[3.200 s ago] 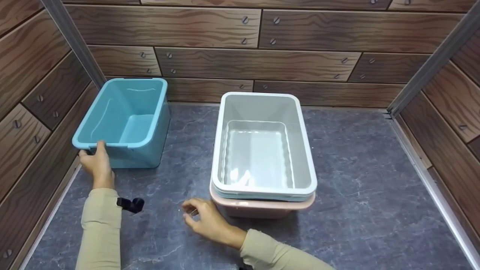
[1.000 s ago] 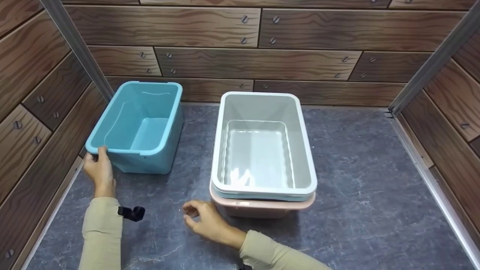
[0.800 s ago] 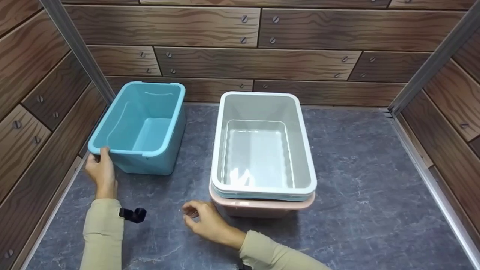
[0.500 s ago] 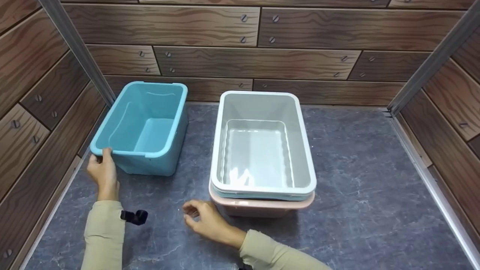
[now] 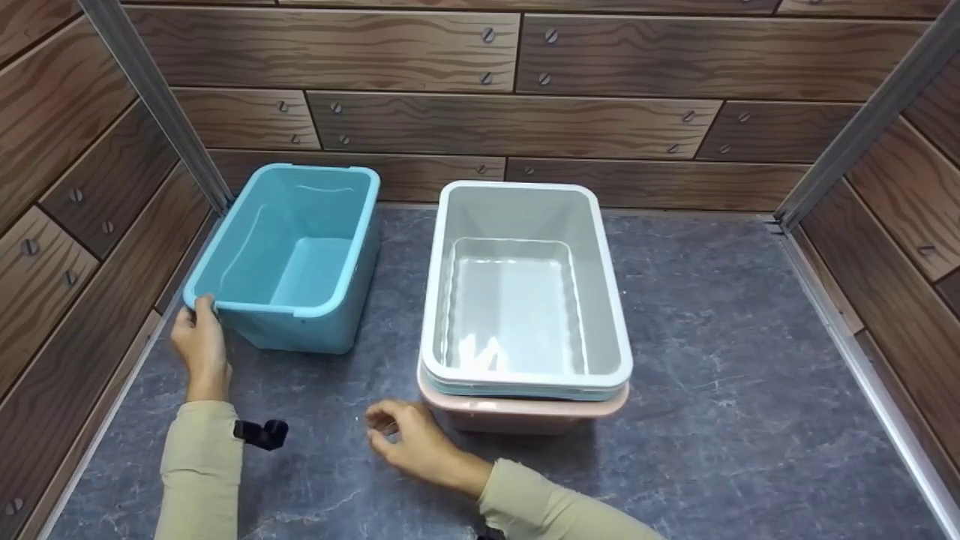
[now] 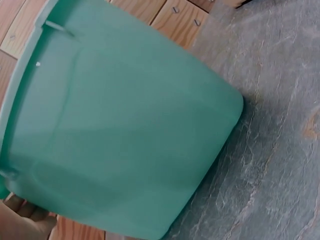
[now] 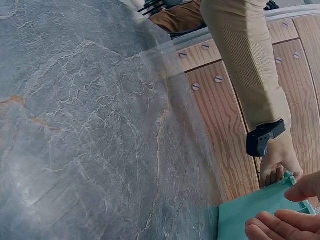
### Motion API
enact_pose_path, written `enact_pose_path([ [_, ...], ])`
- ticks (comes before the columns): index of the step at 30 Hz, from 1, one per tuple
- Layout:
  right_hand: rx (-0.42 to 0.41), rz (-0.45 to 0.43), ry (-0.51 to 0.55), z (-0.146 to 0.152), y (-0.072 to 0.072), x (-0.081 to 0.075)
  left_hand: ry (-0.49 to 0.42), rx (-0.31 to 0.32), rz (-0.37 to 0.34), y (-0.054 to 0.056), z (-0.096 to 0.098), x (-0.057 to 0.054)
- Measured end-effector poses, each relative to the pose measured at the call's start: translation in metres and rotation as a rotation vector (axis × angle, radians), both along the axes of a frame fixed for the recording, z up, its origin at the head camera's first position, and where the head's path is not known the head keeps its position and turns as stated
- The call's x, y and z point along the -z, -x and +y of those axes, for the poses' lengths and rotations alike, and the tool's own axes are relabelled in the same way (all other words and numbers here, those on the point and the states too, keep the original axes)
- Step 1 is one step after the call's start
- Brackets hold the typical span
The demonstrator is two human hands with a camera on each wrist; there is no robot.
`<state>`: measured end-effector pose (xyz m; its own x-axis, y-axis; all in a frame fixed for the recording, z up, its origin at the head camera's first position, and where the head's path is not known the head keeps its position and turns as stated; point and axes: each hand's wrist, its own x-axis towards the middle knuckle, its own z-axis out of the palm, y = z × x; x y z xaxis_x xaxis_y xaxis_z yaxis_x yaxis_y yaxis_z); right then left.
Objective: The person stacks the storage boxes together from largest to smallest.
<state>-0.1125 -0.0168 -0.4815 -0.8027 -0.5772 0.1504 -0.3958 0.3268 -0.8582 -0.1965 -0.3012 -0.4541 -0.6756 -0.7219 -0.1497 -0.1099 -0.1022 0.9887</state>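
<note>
At the left, a blue storage bin stands on the grey marbled surface, nothing inside it. My left hand grips its rim at the near left corner, thumb at the edge and fingers curled beneath. The left wrist view shows that bin's end wall, looking greener, with curled fingers low at the rim. My right hand hovers loosely curled and holds nothing, just left of a nested stack: a white bin on top, a thin blue rim below it, and a pink bin at the bottom.
Wood-patterned walls close in the back, left and right sides. Metal posts stand in both rear corners, and a metal strip edges the surface at the right. A black wrist camera mount juts from the left sleeve.
The blue bin has slid right and slightly toward me, away from the left wall. My left hand has lately shifted a little left along its rim. The right hand and stack stay put.
</note>
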Motion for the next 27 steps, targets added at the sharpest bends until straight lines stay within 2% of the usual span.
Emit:
enact_pose_path([
  [3, 0.002, 0.005, -0.006, 0.0003, 0.0001, -0.0010, -0.033, 0.019, 0.056, 0.0019, -0.0013, 0.0021],
  [6, 0.006, 0.007, -0.009, 0.0002, 0.0002, -0.0011, -0.050, 0.011, 0.086, 0.0036, -0.0016, 0.0040],
  [13, 0.018, 0.014, -0.001, -0.0005, 0.0011, 0.0019, -0.022, -0.030, 0.081, 0.0050, -0.0013, 0.0047],
  [27, 0.022, 0.007, 0.004, -0.0023, 0.0006, 0.0041, -0.036, -0.019, 0.072, 0.0020, 0.0001, 0.0048],
])
